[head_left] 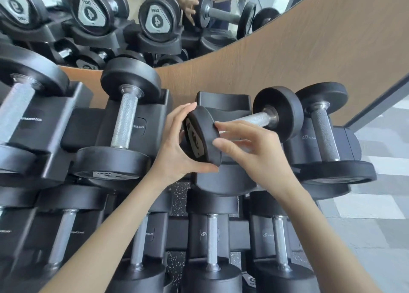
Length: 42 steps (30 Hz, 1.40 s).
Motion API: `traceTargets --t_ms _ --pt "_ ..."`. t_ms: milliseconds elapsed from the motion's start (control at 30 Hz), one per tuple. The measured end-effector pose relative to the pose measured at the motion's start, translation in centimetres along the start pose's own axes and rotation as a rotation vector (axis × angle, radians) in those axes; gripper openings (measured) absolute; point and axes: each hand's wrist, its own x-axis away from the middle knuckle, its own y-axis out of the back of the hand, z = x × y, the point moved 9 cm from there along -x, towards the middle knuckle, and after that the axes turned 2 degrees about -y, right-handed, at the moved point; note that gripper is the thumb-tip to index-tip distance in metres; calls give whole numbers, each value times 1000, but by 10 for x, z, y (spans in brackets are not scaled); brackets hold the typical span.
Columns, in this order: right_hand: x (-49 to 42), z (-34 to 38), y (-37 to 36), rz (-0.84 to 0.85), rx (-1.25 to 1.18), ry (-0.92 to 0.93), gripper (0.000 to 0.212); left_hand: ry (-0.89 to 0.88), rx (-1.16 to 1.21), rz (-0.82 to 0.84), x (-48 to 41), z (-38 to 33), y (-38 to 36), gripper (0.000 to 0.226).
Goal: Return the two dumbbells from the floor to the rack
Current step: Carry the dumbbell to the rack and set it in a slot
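Small black rubber-headed dumbbell with knurled steel handle (241, 126) sits skewed over the empty black moulded cradle (223, 107) on the top tier of the rack, near head at about 8 o'clock of its handle, far head at 2 o'clock, far head touching or just beside the neighbouring racked dumbbell (325, 133) at 3 o'clock; left hand (177, 146) grasps the near head, thumb under the lower rim, fingers curled over the top edge; right hand (250, 146) half released, fingertips pinching the same head's rim from the 3 o'clock side, palm clear of the handle; step in hand looks like squaring the dumbbell into its saddle; do it well by swinging the near head toward 6 o'clock until the handle runs parallel to the neighbours' handles, then lower both heads together into the cradle notches, keep fingers off the underside so nothing is caught between rubber and plastic; heads are thick matte discs, slightly grippy looking, end face carries a grey plate with a number, unreadable here; handle bright, cross-hatched metal; cradles hard smooth plastic with rounded lips; wood-grain wall panel (287, 56) behind, mirror (155, 16) at 12 o'clock; second dumbbell's status cannot tell; no floor dumbbell in view.
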Motion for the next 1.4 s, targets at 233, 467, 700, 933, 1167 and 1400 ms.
traceTargets --t_ms 233,467,700,933,1167,1400 --pt "8 -13 -6 -49 3 -126 39 -50 -102 -73 20 -13 -11 118" --pt "24 -15 -2 -14 31 -60 34 29 -97 154 14 2 -10 91" --pt "59 -37 9 104 85 -19 44 65 -26 53 42 10 -45 58" --pt "70 -46 17 157 95 -4 49 51 -78 -52 57 5 -56 58" --pt "95 -56 6 12 170 88 54 29 -117 -24 67 0 -51 47" --pt "124 -87 6 -290 205 17 44 -21 -217 -63 80 -13 -58 37"
